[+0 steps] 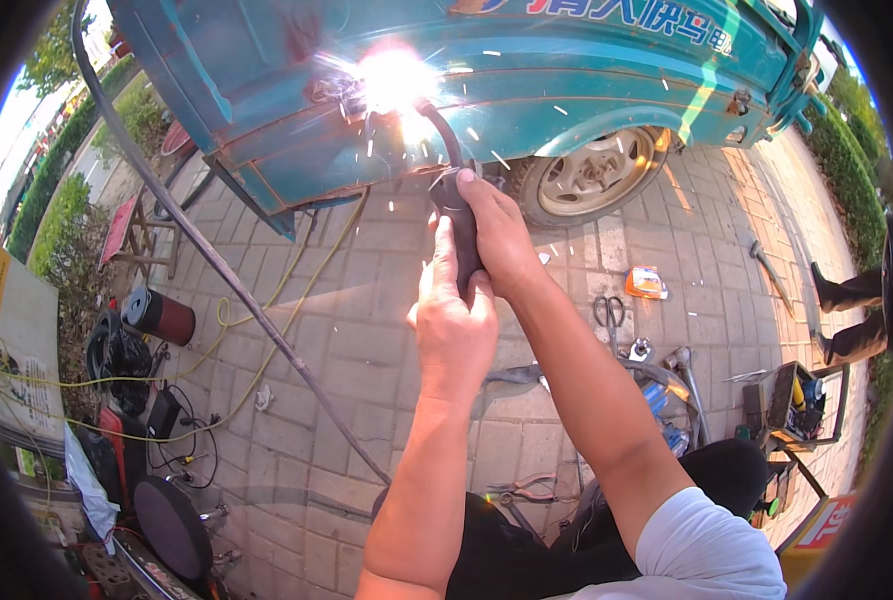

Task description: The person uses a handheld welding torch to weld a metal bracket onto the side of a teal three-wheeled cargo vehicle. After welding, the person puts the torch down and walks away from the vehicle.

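Both my hands grip a black welding torch with a curved neck that points up and away from me. My right hand wraps its far part, thumb on top. Lower on the handle, my left hand closes round it from the left, index finger stretched along it. At the torch's tip a white glare burns against the side of a teal vehicle body, throwing sparks around. The glare hides the spot where tip and metal meet.
A wheel stands beneath the teal body. Pliers, scissors, a hammer and an orange packet lie on the paving. A tool box stands right, near a person's legs. Yellow cable and a long dark hose run left.
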